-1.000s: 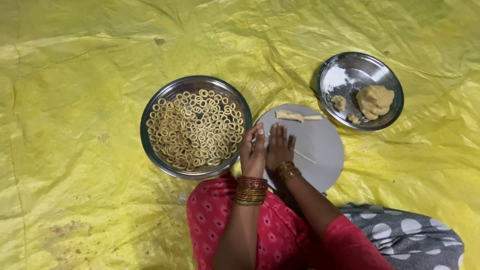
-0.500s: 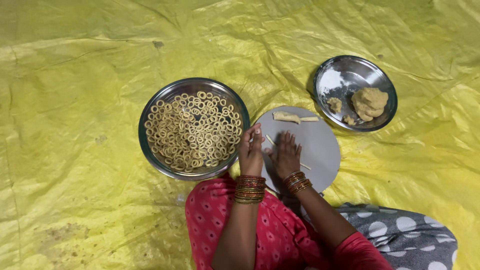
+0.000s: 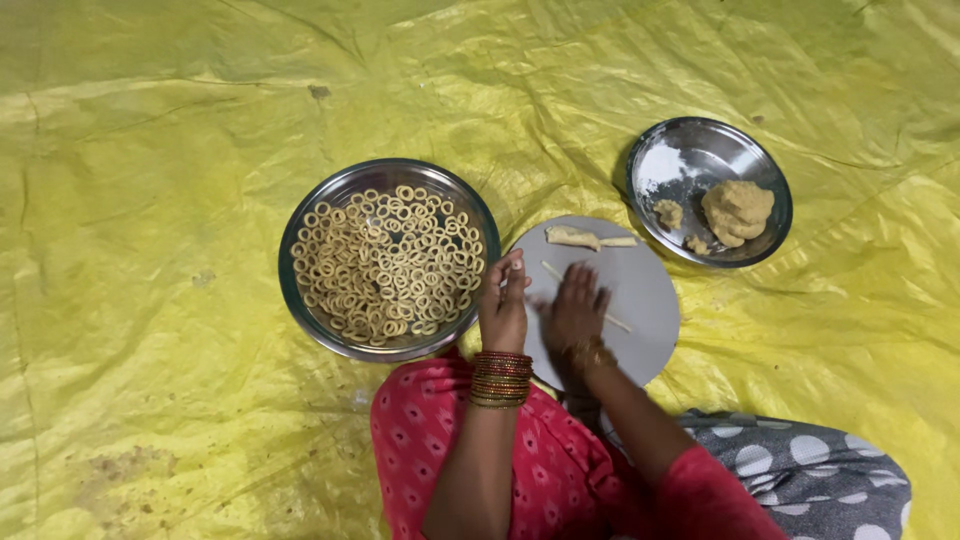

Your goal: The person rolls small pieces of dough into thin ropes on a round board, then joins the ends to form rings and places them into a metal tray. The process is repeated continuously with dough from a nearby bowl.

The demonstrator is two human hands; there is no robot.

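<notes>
Yellow plastic sheet [image 3: 150, 200] covers the floor, wrinkled. Large steel bowl [image 3: 300, 300] of small dough rings [image 3: 385, 265] sits to the person's left. Round grey board [image 3: 650, 300] in the middle, smaller steel plate [image 3: 700, 160] with a dough lump [image 3: 737, 210] up right. Right hand [image 3: 575, 310] lies flat, fingers spread, on a thin dough rope [image 3: 618, 322] whose long axis runs diagonally across the board, from upper left to lower right. Left hand [image 3: 503, 305] stands on edge at the board's left rim, loosely curled, grasping nothing visible. Short dough piece [image 3: 585, 238] lies at the board's far edge.
</notes>
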